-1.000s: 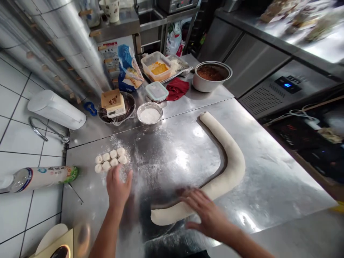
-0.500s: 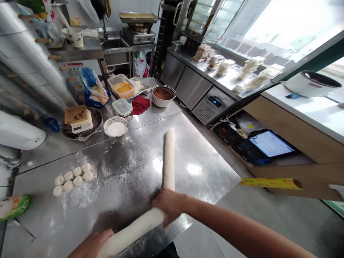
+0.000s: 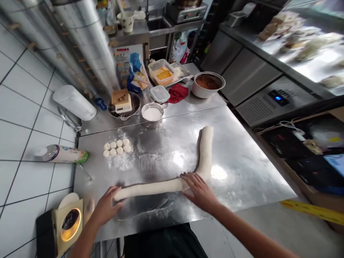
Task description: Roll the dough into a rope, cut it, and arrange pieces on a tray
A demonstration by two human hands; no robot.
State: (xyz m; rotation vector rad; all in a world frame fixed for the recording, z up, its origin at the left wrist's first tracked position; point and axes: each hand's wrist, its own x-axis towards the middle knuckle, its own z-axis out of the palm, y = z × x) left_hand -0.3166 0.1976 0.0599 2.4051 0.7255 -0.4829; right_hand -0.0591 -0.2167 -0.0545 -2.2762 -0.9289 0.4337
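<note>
A long pale dough rope [image 3: 153, 187] lies on the steel table, bent near my right hand. Its thicker part runs away from me toward the back, while the thinner part stretches left. My left hand [image 3: 107, 205] curls around the left tip, thumb on the near side and fingers on the far side. At the bend, my right hand [image 3: 197, 190] holds the rope from above, its fingers laid over the top. Several small dough pieces [image 3: 119, 147] sit in two rows on floured steel to the left.
Along the back stand a bowl of flour [image 3: 152, 113], a scale [image 3: 123, 103], a lidded box [image 3: 160, 94], a red cloth [image 3: 177, 93] and a pot of brown filling [image 3: 205, 91]. A bottle [image 3: 64, 153] lies at the left wall. The steel table's [image 3: 249, 172] right edge drops to the floor.
The view has swung left and down. The rope's near part now runs straighter across to the left, looking thinner and longer. My left hand has moved to its tip; my right stays at the bend.
</note>
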